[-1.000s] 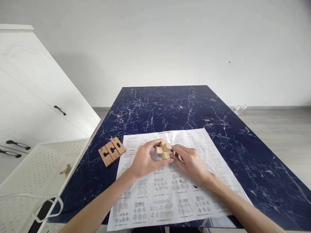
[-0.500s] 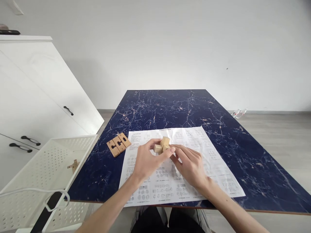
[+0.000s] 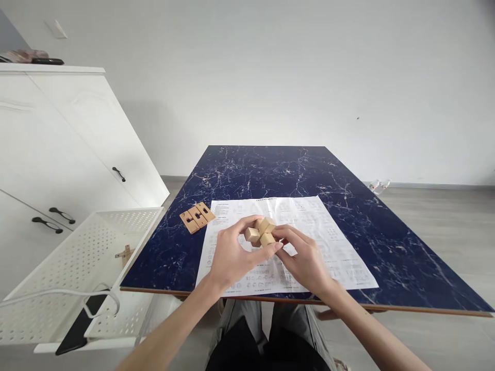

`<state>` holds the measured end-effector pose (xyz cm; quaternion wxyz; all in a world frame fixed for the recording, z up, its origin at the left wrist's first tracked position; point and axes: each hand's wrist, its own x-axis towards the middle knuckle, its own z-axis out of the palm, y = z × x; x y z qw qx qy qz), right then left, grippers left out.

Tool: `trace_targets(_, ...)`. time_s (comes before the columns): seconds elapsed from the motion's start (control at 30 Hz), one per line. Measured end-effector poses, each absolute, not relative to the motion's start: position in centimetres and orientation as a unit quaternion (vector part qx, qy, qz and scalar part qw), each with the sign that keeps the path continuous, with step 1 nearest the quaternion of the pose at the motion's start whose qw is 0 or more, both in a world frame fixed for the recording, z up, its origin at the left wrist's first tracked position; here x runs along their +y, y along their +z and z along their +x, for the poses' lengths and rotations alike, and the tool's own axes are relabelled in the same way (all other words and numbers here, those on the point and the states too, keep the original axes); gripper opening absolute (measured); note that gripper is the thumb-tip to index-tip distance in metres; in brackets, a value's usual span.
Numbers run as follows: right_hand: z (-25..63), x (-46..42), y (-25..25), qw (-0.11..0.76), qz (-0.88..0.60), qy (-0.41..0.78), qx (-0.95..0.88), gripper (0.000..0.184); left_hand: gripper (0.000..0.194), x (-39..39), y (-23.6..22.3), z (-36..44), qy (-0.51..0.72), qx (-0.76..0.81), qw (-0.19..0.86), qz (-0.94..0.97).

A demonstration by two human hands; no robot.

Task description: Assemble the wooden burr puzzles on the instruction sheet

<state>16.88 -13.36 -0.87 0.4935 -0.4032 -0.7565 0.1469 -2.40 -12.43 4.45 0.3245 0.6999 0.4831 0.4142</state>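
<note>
A pale wooden burr puzzle (image 3: 266,225), made of crossed blocks, is held up between both hands above a printed sheet (image 3: 328,247). My left hand (image 3: 235,252) is closed around its left and near sides, thumb reaching across the front. From the right, my right hand (image 3: 303,255) pinches the puzzle with bent fingers; the exact contact is partly hidden behind the left thumb. Beneath the hands, the sheet carries rows of small grey diagrams and text.
Flat wooden pieces with dark cut-outs (image 3: 197,217) lie left of the sheet on the blue marbled table (image 3: 263,170). Left of the table stand a white perforated basket (image 3: 88,242) with a wooden piece (image 3: 126,254) in it, a white cable (image 3: 58,292) and a white cabinet (image 3: 77,139).
The view has shifted, showing more of the floor below the table. The puzzle appears slightly turned, with more of its block ends visible. Both hands keep hold of it.
</note>
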Motion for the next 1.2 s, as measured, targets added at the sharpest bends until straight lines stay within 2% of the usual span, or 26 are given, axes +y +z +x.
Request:
trace_targets(0.3, 16.9, -12.4, -0.3, 0.475, -0.471, 0.261, -0.696, 0.022, 0.041, -11.2, 3.6, -2.3, 0.377, 0.478, 0.415, 0.676)
trace_targets(0.47, 16.5, -10.5, 0.1, 0.500, -0.461, 0.318, -0.660, 0.042, 0.062, -9.1, 3.0, -2.3, 0.367, 0.469, 0.474, 0.648)
trace_targets(0.53, 16.7, -9.5, 0.3, 0.495, -0.450, 0.337, -0.663, 0.052, 0.062, -8.0, 2.8, -2.5, 0.345, 0.446, 0.509, 0.650)
trace_targets(0.7, 17.5, -7.1, 0.1, 0.447, -0.460, 0.345, -0.686, 0.035, 0.061, -5.1, 2.6, -3.0, 0.301, 0.420, 0.520, 0.680)
trace_targets(0.83, 18.0, -5.0, -0.6, 0.433, -0.470, 0.382, -0.667, 0.036, 0.057, -2.7, 2.0, -2.8, 0.282, 0.421, 0.502, 0.701)
trace_targets(1.03, 18.1, -2.6, -1.9, 0.451, -0.483, 0.349, -0.665, 0.035, 0.057, -0.1, 0.9, -2.1, 0.284, 0.391, 0.525, 0.700)
trace_targets(1.2, 18.3, -2.5, -2.1, 0.506, -0.483, 0.276, -0.660, 0.030, 0.054, 0.6, 0.3, -2.3, 0.293, 0.402, 0.533, 0.685)
